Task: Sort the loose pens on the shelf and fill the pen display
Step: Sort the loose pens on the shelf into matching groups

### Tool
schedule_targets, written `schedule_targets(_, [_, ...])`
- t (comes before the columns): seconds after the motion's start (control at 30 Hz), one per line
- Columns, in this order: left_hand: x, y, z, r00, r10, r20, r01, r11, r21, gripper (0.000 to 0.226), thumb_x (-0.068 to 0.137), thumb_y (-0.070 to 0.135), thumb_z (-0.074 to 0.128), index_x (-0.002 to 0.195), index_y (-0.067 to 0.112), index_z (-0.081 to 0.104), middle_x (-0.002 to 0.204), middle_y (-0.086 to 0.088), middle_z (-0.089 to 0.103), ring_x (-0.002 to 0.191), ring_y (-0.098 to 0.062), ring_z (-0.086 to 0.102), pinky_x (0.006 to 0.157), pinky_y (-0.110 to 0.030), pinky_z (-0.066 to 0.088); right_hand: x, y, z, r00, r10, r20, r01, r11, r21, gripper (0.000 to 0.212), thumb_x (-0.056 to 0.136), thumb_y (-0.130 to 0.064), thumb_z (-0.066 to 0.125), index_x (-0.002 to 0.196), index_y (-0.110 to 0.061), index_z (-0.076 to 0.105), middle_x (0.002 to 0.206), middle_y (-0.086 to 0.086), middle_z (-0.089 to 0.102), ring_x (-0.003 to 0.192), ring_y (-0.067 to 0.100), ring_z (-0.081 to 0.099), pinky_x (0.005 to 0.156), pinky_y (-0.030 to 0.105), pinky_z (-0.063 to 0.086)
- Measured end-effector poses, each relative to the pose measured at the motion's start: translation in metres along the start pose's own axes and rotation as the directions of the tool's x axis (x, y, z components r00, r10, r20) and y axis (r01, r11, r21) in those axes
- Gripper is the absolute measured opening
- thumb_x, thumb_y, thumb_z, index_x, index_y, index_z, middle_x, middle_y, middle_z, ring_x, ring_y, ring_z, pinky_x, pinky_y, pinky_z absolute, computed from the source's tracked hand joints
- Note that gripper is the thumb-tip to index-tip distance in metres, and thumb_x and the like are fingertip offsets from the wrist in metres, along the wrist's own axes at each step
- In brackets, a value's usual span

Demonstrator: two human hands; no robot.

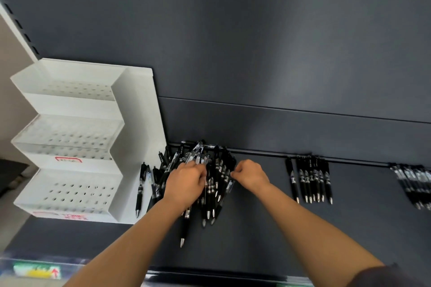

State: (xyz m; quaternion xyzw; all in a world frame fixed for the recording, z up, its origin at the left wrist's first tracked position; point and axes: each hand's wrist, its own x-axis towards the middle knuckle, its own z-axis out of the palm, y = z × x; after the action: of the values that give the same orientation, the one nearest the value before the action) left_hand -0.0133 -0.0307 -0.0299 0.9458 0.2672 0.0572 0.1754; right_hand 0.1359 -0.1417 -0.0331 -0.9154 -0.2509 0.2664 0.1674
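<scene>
Dark shelf (303,228) — pens (215,182) strewn; grey wall (233,30).

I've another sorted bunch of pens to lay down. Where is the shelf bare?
Bare shelf lies between the aligned pen row and the far-right bunch, also along the front edge, in front of the white display. Crowded: the loose pile, where the left hand and right hand grip pens, and the strip between pile and display.

Your dark shelf (279,228) carries a white tiered pen display (135,123) at its left end, a heap of loose pens (211,196) just beside it, a tidy row of pens (310,182) further right, and another bunch (412,182) at your right edge
</scene>
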Motion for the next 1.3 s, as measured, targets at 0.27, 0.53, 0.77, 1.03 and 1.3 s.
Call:
schedule_targets(0.27, [0.008, -0.002, -0.001, 0.999, 0.046, 0.008, -0.046, 0.999, 0.011, 0.019, 0.092, 0.025, 0.047, 0.105, 0.024, 0.060, 0.110, 0.004, 0.056, 0.110, -0.017, 0.049, 0.088, -0.029, 0.040, 0.001, -0.020, 0.015, 0.993, 0.076, 0.095, -0.083, 0.994, 0.072, 0.016, 0.085, -0.017, 0.058, 0.076, -0.020, 0.045, 0.080, 0.006, 0.066, 0.059, 0.021, 0.068, 0.056, 0.028, 0.054])
schedule_targets(0.53, [0.024, 0.021, 0.011, 0.989, 0.120, 0.091, -0.126, 0.990, 0.066, 0.023, 0.093, 0.029, 0.047, 0.113, 0.025, 0.057, 0.118, 0.003, 0.053, 0.117, -0.018, 0.044, 0.096, -0.033, 0.035, -0.005, -0.016, 0.012, 0.991, 0.060, 0.117, -0.064, 0.997, 0.031, 0.021, 0.083, -0.017, 0.061, 0.071, -0.020, 0.044, 0.072, 0.003, 0.062, 0.062, 0.020, 0.065, 0.058, 0.030, 0.054])
schedule_targets(0.77, [0.028, 0.023, 0.016, 0.983, 0.122, 0.136, -0.136, 0.986, 0.097, 0.025, 0.092, 0.028, 0.046, 0.114, 0.024, 0.058, 0.118, 0.002, 0.054, 0.118, -0.019, 0.045, 0.096, -0.033, 0.036, -0.016, -0.016, 0.013, 0.983, 0.067, 0.170, -0.057, 0.996, -0.067, 0.017, 0.081, -0.020, 0.055, 0.097, -0.021, 0.047, 0.084, -0.002, 0.068, 0.068, 0.013, 0.071, 0.076, 0.026, 0.055])
schedule_targets(1.03, [0.031, 0.034, 0.023, 0.978, 0.100, 0.181, -0.145, 0.956, 0.255, 0.032, 0.092, 0.038, 0.049, 0.119, 0.022, 0.055, 0.126, 0.000, 0.048, 0.124, -0.022, 0.039, 0.100, -0.035, 0.032, -0.014, 0.006, 0.004, 0.999, -0.008, 0.042, 0.010, 0.998, -0.056, 0.019, 0.085, -0.014, 0.047, 0.101, -0.020, 0.054, 0.096, 0.009, 0.068, 0.081, 0.027, 0.069, 0.073, 0.030, 0.053])
schedule_targets(1.3, [0.032, 0.045, 0.030, 0.972, 0.081, 0.220, -0.151, 0.936, 0.319, 0.039, 0.087, 0.041, 0.054, 0.119, 0.019, 0.056, 0.128, -0.003, 0.044, 0.123, -0.025, 0.039, 0.100, -0.036, 0.031, -0.024, 0.013, 0.015, 0.973, -0.103, 0.205, 0.083, 0.991, 0.105, 0.008, 0.088, -0.008, 0.048, 0.087, -0.014, 0.054, 0.062, 0.004, 0.060, 0.047, 0.017, 0.062, 0.042, 0.019, 0.046])
